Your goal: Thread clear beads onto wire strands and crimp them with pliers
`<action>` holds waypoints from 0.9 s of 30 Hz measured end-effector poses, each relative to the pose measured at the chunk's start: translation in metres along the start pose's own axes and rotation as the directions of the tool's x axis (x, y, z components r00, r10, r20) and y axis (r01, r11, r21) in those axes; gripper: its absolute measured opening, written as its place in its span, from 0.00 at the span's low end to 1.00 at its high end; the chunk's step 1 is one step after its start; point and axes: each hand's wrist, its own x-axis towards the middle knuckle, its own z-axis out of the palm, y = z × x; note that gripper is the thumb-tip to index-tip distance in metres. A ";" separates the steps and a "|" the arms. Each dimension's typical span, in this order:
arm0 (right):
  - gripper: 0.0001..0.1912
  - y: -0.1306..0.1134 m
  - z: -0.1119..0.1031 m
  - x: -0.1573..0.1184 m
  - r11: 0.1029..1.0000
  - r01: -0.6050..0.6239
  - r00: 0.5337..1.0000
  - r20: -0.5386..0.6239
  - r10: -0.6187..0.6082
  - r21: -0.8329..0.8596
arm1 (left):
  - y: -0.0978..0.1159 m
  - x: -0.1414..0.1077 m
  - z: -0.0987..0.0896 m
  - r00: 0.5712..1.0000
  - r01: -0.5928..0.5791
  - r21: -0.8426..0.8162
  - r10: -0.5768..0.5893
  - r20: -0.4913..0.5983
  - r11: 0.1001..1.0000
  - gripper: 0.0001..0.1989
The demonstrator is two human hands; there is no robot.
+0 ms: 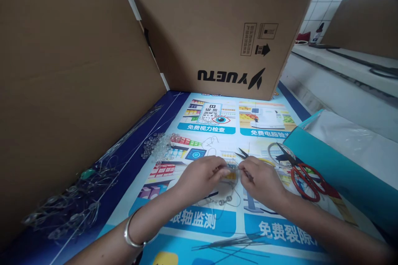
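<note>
Near the middle of the printed sheet, my left hand (203, 176) is closed, thumb and index finger pinching a thin clear cord. My right hand (263, 178), closed too, holds the same cord a short way to the right. Below them the cord (239, 198) loops on the sheet with a few clear beads (225, 201) on it. The dark tips of a pair of pliers (241, 154) show just above my right hand; their yellow handle is partly hidden behind it. A silver bangle sits on my left wrist.
Loose clear beads (158, 147) lie at the left, with beaded strands (71, 211) nearer. Red-handled scissors (306, 178) and a clear roll are right, beside a teal box (342, 165). Thin dark wires (233, 241) lie in front. Cardboard panels (217, 29) stand behind and left.
</note>
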 end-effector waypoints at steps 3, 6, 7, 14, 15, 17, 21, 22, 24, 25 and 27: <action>0.08 -0.009 -0.003 0.003 0.996 0.044 0.999 -0.028 -0.046 -0.073 | 0.006 -0.001 0.004 0.997 0.058 -0.209 -0.047 0.059 0.976 0.10; 0.09 -0.017 -0.005 0.008 0.991 0.083 0.995 -0.047 -0.089 -0.106 | 0.007 -0.001 0.006 0.996 0.087 -0.328 -0.080 0.033 0.941 0.10; 0.09 -0.018 -0.005 0.009 0.991 0.092 0.994 -0.049 -0.097 -0.100 | 0.007 0.000 0.005 0.996 0.095 -0.348 -0.089 0.032 0.933 0.10; 0.12 -0.020 -0.010 0.021 0.962 0.080 0.993 0.058 -0.098 0.260 | 0.005 -0.001 -0.010 0.998 0.064 -0.239 -0.060 0.024 0.969 0.11; 0.12 -0.021 -0.011 0.022 0.945 0.083 0.993 0.057 -0.107 0.318 | 0.005 -0.001 -0.012 0.999 0.048 -0.208 -0.045 0.023 0.977 0.11; 0.11 -0.024 -0.014 0.026 0.909 0.104 0.990 0.048 -0.135 0.404 | 0.006 -0.002 -0.015 0.999 0.030 -0.151 -0.027 0.021 0.988 0.11; 0.08 -0.029 -0.020 0.032 0.861 0.091 0.991 0.037 -0.127 0.501 | 0.007 -0.004 -0.018 1.000 0.016 -0.069 -0.016 -0.004 0.997 0.09; 0.08 -0.030 -0.021 0.033 0.847 0.073 0.992 0.046 -0.114 0.527 | 0.007 -0.004 -0.019 1.000 0.011 -0.060 -0.011 -0.008 0.998 0.09; 0.07 -0.029 -0.022 0.033 0.810 0.028 0.992 0.082 -0.093 0.585 | 0.006 -0.004 -0.019 1.000 -0.002 -0.052 0.001 -0.010 0.999 0.08; 0.07 -0.029 -0.022 0.033 0.789 0.002 0.991 0.105 -0.084 0.615 | 0.006 -0.003 -0.019 1.000 -0.007 -0.050 0.007 -0.009 0.999 0.09; 0.06 -0.027 -0.020 0.031 0.739 -0.064 0.988 0.149 -0.050 0.670 | 0.004 -0.003 -0.018 1.000 -0.013 -0.048 0.013 0.003 0.999 0.09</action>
